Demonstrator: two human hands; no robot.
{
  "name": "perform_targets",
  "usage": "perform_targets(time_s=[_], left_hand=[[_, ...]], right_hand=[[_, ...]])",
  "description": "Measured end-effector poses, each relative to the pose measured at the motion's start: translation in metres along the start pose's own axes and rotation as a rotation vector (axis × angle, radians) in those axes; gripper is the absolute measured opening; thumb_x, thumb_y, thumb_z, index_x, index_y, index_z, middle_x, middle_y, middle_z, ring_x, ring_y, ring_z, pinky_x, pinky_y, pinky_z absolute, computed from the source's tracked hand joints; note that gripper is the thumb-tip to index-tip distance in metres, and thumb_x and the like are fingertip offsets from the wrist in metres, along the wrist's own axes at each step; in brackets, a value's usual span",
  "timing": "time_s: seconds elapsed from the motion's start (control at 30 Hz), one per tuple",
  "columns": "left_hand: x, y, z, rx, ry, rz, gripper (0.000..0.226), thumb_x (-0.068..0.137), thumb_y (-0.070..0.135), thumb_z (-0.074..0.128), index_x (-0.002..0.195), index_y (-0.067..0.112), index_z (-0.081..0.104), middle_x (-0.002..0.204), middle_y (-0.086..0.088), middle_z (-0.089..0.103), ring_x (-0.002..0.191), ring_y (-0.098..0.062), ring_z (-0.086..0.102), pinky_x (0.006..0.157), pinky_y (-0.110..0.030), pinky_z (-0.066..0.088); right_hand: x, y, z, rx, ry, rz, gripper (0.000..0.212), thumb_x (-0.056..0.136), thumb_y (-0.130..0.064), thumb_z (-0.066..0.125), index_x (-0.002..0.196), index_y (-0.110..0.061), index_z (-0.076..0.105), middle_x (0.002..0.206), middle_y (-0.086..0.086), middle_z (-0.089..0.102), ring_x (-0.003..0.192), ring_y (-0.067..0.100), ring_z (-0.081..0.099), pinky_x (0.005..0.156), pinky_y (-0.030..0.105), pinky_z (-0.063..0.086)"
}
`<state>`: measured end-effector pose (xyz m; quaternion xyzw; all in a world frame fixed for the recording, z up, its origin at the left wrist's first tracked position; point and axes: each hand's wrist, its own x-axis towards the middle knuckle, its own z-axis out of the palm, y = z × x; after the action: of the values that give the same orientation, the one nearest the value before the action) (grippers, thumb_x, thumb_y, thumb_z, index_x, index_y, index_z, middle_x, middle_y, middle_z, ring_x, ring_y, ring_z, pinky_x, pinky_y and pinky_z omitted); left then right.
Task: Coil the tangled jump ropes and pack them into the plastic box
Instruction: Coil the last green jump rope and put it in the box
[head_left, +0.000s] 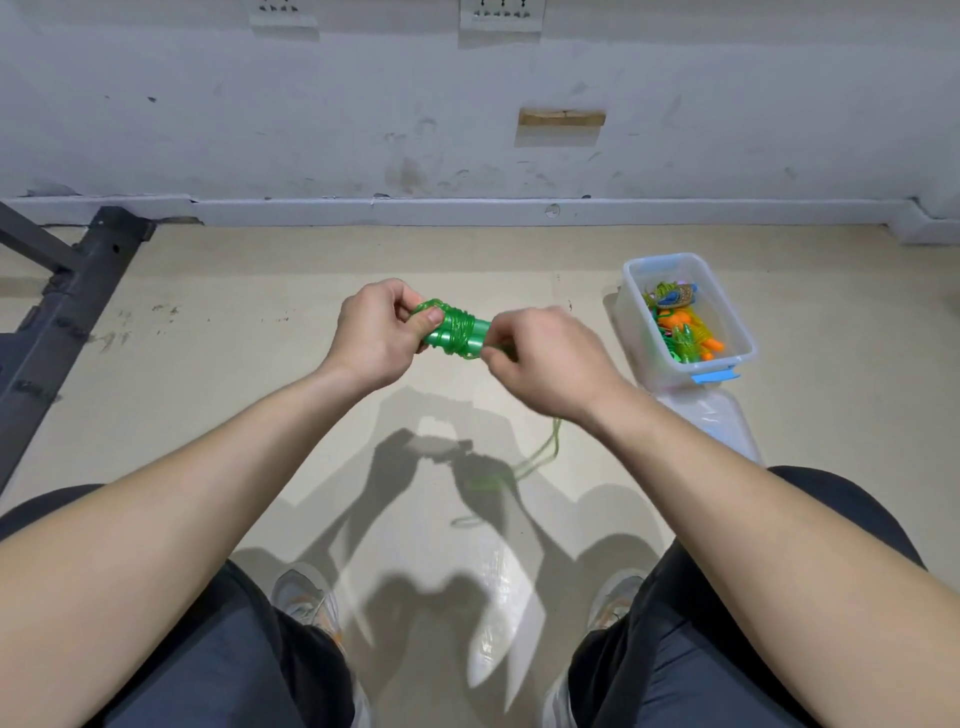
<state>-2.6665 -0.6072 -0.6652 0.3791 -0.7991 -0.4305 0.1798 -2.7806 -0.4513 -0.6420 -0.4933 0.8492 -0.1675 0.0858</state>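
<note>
Head view: the green jump rope (457, 332) is held in the air at the centre of the picture, above the floor (234, 374) and between both hands. Its two smooth, glossy plastic handles lie side by side, and thin translucent cord is wound around them in tight turns.

The left hand (376, 332) grips the handle ends at 9 o'clock of the bundle, its fingers (423, 318) curled round them with the thumb on top. The right hand (545, 358) is at 3 o'clock. Its fingers (493, 358) pinch the cord just beside the wraps, though motion blur hides the exact contact.

A loose tail (540, 454) hangs toward 5 o'clock and trails onto the floor.

The bundle looks light. The handles are rigid and probably slick, so they are the firm place to hold. The cord seems soft, springy and likely to unwind, so it probably needs steady tension and a tuck at the end.

At 2 o'clock of the hands the clear plastic box (636, 312) stands on the floor, rectangular with rounded corners. It holds packed ropes (680, 327) in green, orange and yellow. Its clear lid (722, 421) lies at 6 o'clock of it.

A dark metal frame (67, 312) crosses the floor at 9 o'clock.
</note>
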Motion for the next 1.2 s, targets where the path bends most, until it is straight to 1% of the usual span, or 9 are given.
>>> perform_targets(time_s=[0.1,0.17,0.27,0.43,0.6,0.8,0.9,1.03,1.2], left_hand=[[-0.001,0.002,-0.001,-0.030,-0.154,0.040,0.018,0.093,0.018,0.072,0.078,0.017,0.061,0.072,-0.008,0.071,0.065,-0.023,0.070,0.070,-0.033,0.054],[-0.002,0.003,-0.003,-0.061,-0.305,0.065,0.015,0.093,0.013,0.071,0.080,0.012,0.063,0.073,-0.011,0.072,0.062,-0.020,0.068,0.070,-0.035,0.057],[-0.006,0.008,-0.005,-0.242,-0.467,0.044,0.016,0.095,0.005,0.065,0.079,0.007,0.060,0.069,-0.005,0.070,0.060,-0.016,0.066,0.063,-0.027,0.057],[-0.008,0.012,-0.006,-0.551,-0.443,-0.062,0.021,0.098,0.002,0.055,0.078,0.007,0.053,0.065,-0.002,0.069,0.053,-0.013,0.063,0.057,-0.019,0.054],[-0.010,0.007,0.002,-0.699,-0.359,-0.167,0.022,0.100,0.008,0.054,0.078,0.009,0.054,0.067,-0.002,0.068,0.056,-0.013,0.064,0.059,-0.019,0.055],[-0.006,0.004,0.006,-0.698,-0.116,-0.228,0.021,0.101,0.012,0.058,0.080,0.008,0.057,0.069,-0.003,0.068,0.058,-0.012,0.066,0.062,-0.018,0.056],[0.002,-0.005,0.004,-0.384,0.042,-0.139,0.016,0.097,0.016,0.066,0.083,0.011,0.059,0.075,-0.006,0.066,0.062,-0.017,0.067,0.069,-0.029,0.058],[-0.001,-0.004,0.004,-0.035,0.064,-0.004,0.017,0.094,0.021,0.070,0.081,0.018,0.059,0.070,0.002,0.066,0.062,-0.014,0.067,0.061,-0.019,0.049],[-0.001,-0.004,0.003,0.024,-0.025,0.012,0.021,0.093,0.022,0.071,0.076,0.022,0.058,0.069,0.000,0.067,0.066,-0.018,0.068,0.066,-0.028,0.051]], right_hand=[[0.005,0.012,-0.015,0.121,0.027,-0.119,0.004,0.086,-0.031,0.070,0.087,-0.027,0.070,0.075,-0.012,0.063,0.072,0.006,0.056,0.065,0.028,0.042],[0.008,0.019,-0.018,0.307,-0.026,-0.153,0.015,0.078,-0.029,0.083,0.082,-0.026,0.069,0.070,-0.015,0.061,0.063,-0.003,0.054,0.061,0.018,0.039],[0.012,0.034,-0.014,0.615,-0.007,-0.064,0.030,0.068,-0.025,0.092,0.075,-0.021,0.064,0.064,-0.009,0.053,0.057,0.004,0.045,0.056,0.021,0.036],[0.014,0.036,0.001,1.216,-0.057,0.181,0.022,0.095,-0.015,0.067,0.074,-0.014,0.059,0.056,-0.006,0.053,0.048,0.007,0.044,0.047,0.019,0.036],[0.007,0.025,0.020,1.454,-0.248,0.434,0.026,0.102,-0.021,0.054,0.076,-0.022,0.057,0.056,-0.007,0.041,0.045,0.008,0.028,0.053,0.024,0.038],[-0.004,0.006,0.042,0.977,-0.192,0.381,0.040,0.106,-0.036,0.043,0.073,-0.018,0.057,0.057,-0.007,0.044,0.045,0.009,0.037,0.050,0.023,0.040],[-0.013,-0.012,0.044,0.494,-0.214,0.152,0.038,0.105,-0.030,0.039,0.077,-0.017,0.061,0.069,-0.006,0.059,0.069,0.016,0.055,0.064,0.030,0.044],[-0.009,-0.022,0.027,0.142,-0.093,0.033,0.032,0.102,-0.036,0.041,0.075,-0.020,0.048,0.081,0.004,0.057,0.078,0.030,0.048,0.067,0.037,0.036],[0.002,0.002,-0.002,-0.029,-0.042,-0.050,0.023,0.096,-0.043,0.053,0.093,-0.025,0.068,0.078,-0.002,0.063,0.082,0.029,0.058,0.064,0.035,0.040]])
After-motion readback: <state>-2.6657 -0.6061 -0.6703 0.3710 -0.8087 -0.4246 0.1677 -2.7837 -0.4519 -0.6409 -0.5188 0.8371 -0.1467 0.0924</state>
